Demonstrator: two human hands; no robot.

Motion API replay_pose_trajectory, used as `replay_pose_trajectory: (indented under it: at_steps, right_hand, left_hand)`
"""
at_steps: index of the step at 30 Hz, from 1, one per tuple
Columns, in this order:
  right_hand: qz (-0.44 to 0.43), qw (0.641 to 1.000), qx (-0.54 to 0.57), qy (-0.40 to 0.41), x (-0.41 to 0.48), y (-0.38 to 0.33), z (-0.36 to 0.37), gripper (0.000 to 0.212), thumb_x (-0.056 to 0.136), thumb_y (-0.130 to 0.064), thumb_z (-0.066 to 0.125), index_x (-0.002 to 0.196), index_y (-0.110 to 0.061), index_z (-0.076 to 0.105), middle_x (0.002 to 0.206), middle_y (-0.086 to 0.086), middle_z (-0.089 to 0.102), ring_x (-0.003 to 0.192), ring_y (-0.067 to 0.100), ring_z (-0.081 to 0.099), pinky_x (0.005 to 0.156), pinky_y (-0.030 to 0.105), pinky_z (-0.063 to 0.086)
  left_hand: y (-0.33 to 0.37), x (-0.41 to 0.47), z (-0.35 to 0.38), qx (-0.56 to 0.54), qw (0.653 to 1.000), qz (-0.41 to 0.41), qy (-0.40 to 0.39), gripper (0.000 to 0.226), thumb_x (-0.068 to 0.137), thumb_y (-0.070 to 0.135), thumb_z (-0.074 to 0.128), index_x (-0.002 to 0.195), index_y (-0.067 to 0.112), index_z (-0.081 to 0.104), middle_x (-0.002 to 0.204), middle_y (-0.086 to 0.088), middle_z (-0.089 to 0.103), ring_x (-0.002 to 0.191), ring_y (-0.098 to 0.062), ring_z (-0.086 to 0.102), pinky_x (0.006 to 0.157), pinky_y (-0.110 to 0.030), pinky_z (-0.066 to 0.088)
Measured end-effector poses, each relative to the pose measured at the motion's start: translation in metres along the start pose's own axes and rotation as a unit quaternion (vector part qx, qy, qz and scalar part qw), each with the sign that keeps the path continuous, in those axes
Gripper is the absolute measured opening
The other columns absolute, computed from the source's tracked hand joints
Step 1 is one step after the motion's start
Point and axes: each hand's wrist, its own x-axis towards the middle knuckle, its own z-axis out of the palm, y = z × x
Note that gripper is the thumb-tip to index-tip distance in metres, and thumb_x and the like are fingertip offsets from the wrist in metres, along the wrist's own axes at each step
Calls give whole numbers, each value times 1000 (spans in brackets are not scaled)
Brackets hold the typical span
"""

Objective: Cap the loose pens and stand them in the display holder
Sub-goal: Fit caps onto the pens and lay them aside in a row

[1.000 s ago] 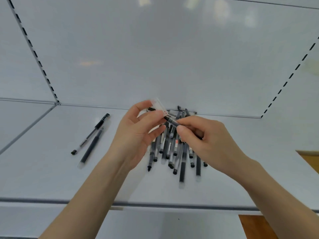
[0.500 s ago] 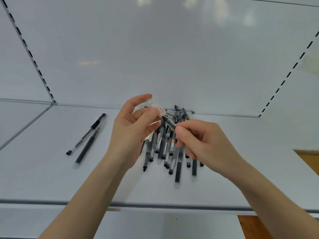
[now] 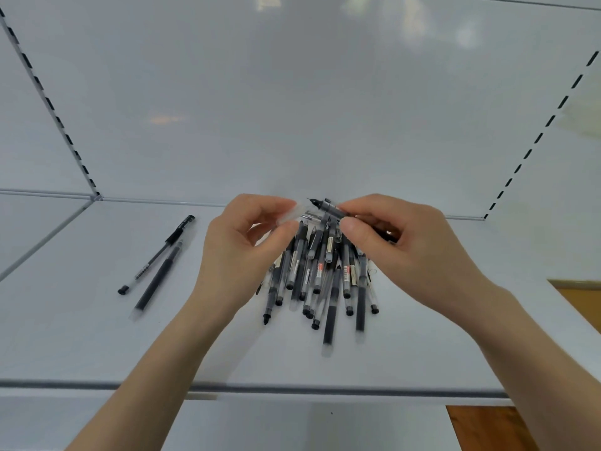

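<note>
While the uncapped pen (image 3: 327, 208) sat pinched in the right hand (image 3: 403, 242), its fine tip pointed up and to the left, toward the clear cap (image 3: 292, 214) that the left hand (image 3: 240, 252) held between thumb and fingertips. Tip and cap mouth were close but apart, not yet joined. Both grips were pressed tight on their small pieces, the other fingers curled loosely.

Just below the hands lay the heap of pens (image 3: 320, 278), fanned out on the white shelf (image 3: 97, 346); some looked capped, others I could not tell. Two more pens (image 3: 156, 258) lay side by side well off to the left. No display holder was anywhere in sight.

I judged the capping step to be in hand, and the task at an early stage, given how many pens remained in the heap. The next move called for lining the cap mouth up with the pen's axis and pushing the two together until it seated; the tip was fine, so a skewed approach could have jabbed the cap rim or a finger.
</note>
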Motion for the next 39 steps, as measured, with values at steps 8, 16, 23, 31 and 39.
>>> replay_pose_trajectory:
  at_steps: [8,16,23,31,39]
  right_hand:
    - [-13,999,-43,-10,-2,2,0,5,89,-21,56,90,-22,60,78,1,60,70,17,52,62,25,39]
    - [2,991,-94,-99,-3,0,-10,17,87,-28,51,83,-19,65,70,2,58,64,18,49,59,26,37]
    - [-37,996,-38,-76,-9,-1,6,20,87,-23,50,85,-10,65,72,1,57,58,12,46,53,13,35]
    - [38,994,96,-42,-3,6,28,17,89,-17,54,79,-8,65,55,-7,58,47,4,43,47,10,33]
    - [87,988,109,-68,12,9,66,9,90,-23,54,91,-21,63,80,-6,67,70,5,66,69,17,52]
  left_hand:
    - [1,-1,-6,20,999,24,-9,26,73,6,67,82,31,64,86,4,61,78,2,60,79,-10,47]
    - [7,5,-21,125,982,47,-133,13,71,34,67,84,35,67,92,15,64,88,0,61,82,-13,47]
    - [16,5,-15,56,983,20,-172,16,80,8,65,79,24,64,60,14,68,62,2,62,62,-10,45]
    - [6,5,-7,-4,996,0,-92,19,82,6,63,93,22,61,60,9,65,59,-5,62,62,-13,48]
    - [-9,12,-25,-29,991,-121,41,24,81,4,63,102,10,56,56,3,65,57,-9,63,67,-27,57]
